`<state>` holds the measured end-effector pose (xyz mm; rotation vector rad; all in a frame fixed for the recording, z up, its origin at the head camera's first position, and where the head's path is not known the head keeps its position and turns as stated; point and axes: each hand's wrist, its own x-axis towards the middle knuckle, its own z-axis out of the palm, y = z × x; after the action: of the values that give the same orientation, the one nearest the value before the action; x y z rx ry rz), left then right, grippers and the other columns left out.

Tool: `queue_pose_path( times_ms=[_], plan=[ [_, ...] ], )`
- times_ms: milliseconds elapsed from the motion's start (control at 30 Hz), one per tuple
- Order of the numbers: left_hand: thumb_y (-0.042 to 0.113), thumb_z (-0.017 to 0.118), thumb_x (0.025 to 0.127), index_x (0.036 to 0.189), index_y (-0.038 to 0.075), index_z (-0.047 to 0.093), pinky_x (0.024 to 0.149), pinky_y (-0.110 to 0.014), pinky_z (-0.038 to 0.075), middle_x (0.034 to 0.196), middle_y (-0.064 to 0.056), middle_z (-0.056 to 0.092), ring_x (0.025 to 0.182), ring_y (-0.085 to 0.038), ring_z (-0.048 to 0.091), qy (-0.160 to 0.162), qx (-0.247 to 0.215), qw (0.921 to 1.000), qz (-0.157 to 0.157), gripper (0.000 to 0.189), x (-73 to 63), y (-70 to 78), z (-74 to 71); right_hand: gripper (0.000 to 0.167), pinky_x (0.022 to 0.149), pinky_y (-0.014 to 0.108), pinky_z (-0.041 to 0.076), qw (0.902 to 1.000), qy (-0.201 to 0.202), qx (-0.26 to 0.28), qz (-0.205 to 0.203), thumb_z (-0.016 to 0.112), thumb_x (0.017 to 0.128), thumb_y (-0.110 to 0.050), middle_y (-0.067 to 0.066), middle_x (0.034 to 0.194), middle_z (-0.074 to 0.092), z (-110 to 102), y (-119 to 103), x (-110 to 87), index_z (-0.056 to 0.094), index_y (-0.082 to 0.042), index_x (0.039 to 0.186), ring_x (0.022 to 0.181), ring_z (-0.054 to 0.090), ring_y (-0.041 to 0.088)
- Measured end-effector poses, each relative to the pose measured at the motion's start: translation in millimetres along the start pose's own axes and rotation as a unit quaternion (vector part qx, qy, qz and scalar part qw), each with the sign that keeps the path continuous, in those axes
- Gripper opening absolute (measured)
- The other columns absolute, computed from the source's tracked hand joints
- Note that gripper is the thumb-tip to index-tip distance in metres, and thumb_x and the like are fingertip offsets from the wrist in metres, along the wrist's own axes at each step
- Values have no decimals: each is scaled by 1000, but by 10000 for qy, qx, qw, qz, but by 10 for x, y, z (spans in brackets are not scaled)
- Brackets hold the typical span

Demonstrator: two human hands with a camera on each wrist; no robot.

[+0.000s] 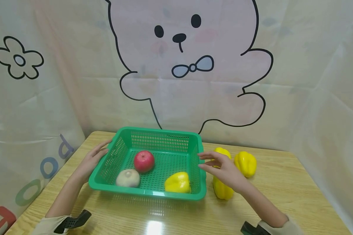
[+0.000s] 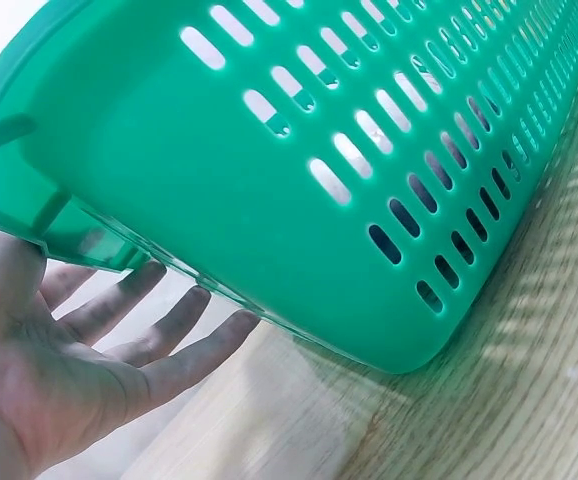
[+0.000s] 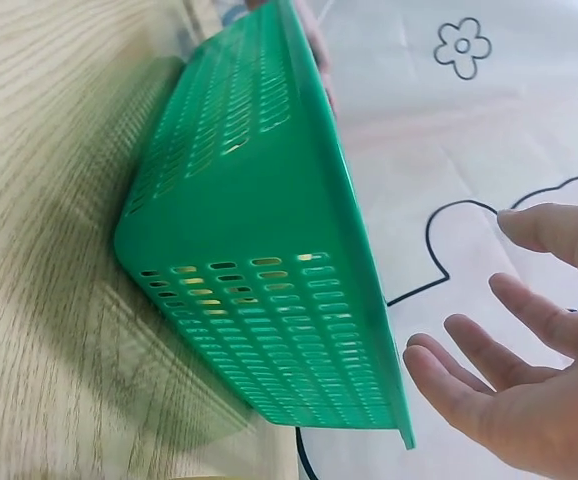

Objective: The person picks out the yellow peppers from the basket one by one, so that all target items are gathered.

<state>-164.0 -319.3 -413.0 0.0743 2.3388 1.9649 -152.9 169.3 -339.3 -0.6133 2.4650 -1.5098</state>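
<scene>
A green plastic basket (image 1: pixel 160 141) with slotted walls sits on the table. In it lie a red round fruit (image 1: pixel 144 161), a pale round piece with a small knob (image 1: pixel 127 178) and a yellow bell pepper (image 1: pixel 177 182). My left hand (image 1: pixel 92 161) is at the basket's left side, its loosely extended fingers (image 2: pixel 174 320) right at the outer wall below the rim. At the right rim, my right hand (image 1: pixel 225 169) hovers with spread fingers and holds nothing. The right wrist view shows a gap between those fingers (image 3: pixel 469 350) and the basket.
Right of the basket, several more yellow bell peppers stand on the wooden table (image 1: pixel 282 189); one pepper (image 1: pixel 245 164) stands farther right, and another (image 1: pixel 222 189) is partly behind my right hand. A printed cloth (image 1: pixel 179 107) hangs along the table's back edge and sides.
</scene>
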Motion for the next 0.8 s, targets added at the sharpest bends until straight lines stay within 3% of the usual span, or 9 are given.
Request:
queue_pose_path(
  times_ms=[200, 500, 800],
  plan=[
    [41, 43, 115, 169, 9, 21, 82, -36, 62, 132, 5, 56, 102, -12, 69, -6, -11, 10000, 14, 66, 3, -5, -1, 46, 102, 49, 56, 9991, -390, 100, 89, 70, 104, -26, 24, 147, 57, 11, -33, 85, 59, -4, 143, 124, 65, 34],
    [41, 43, 115, 169, 10, 21, 83, -36, 62, 134, 4, 55, 103, -10, 69, -8, -3, 10000, 21, 66, 11, -9, -5, 47, 104, 49, 55, 9969, -724, 275, 153, 69, 104, -24, 22, 144, 60, 37, -96, 192, 58, -3, 145, 126, 64, 37],
    [39, 43, 115, 168, 10, 22, 82, -35, 62, 126, 14, 59, 102, -10, 69, -46, -57, 9999, 72, 64, 4, -18, -8, 51, 107, 52, 53, 9934, -1023, 340, 380, 69, 104, -25, 23, 146, 57, 90, -135, 302, 55, -4, 149, 128, 62, 42]
  ],
)
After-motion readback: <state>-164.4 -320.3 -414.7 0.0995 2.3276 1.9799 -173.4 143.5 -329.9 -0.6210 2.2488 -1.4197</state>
